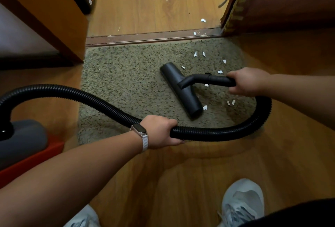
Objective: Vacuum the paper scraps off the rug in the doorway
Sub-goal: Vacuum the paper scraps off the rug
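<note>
Partly done, by the look of it: the left half of the shaggy grey-green rug [123, 81] shows no litter, while torn white paper scraps [220, 71] lie scattered over its right side, and a couple more sit by the dark wooden threshold strip [145, 37]. The right hand [248, 81] curls tight round the rigid black plastic wand [213, 79]; the left hand [159, 131] wraps the black ribbed hose [90, 98] nearer the person; the wide black floor nozzle [181, 89] rests flat on the rug, scraps just beside it; the grey vacuum body [21, 136] stands far left.
</note>
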A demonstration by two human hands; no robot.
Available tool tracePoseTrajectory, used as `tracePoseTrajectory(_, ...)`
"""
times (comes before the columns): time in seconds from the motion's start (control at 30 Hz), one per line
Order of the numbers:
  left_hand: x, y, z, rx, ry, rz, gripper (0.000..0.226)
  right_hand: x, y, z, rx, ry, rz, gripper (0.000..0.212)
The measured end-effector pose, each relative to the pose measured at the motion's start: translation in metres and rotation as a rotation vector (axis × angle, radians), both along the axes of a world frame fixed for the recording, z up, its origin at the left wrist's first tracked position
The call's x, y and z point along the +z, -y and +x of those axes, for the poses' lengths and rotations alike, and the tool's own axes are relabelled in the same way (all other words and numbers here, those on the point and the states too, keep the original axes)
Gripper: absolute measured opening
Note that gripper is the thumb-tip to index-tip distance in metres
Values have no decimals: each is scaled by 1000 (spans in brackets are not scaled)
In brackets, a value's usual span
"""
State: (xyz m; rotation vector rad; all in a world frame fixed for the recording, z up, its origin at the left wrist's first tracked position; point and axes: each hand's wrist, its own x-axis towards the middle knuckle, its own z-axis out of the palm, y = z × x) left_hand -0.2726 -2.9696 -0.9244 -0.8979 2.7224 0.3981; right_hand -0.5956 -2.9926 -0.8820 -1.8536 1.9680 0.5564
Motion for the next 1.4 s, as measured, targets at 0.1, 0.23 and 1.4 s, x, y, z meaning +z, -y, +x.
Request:
tracePoseTrajectory(0.1,-1,1,1,-4,-11,1,54,-2,-2,0,-42,16,-4,14)
tracePoseTrajectory(0.23,1,4,0,-26,-8,-5,52,-6,2,12,-9,10,3,11)
tracePoseTrajectory(1.4,-13,18,31,-94,-49,4,57,-49,33,38,-123,256,92,21)
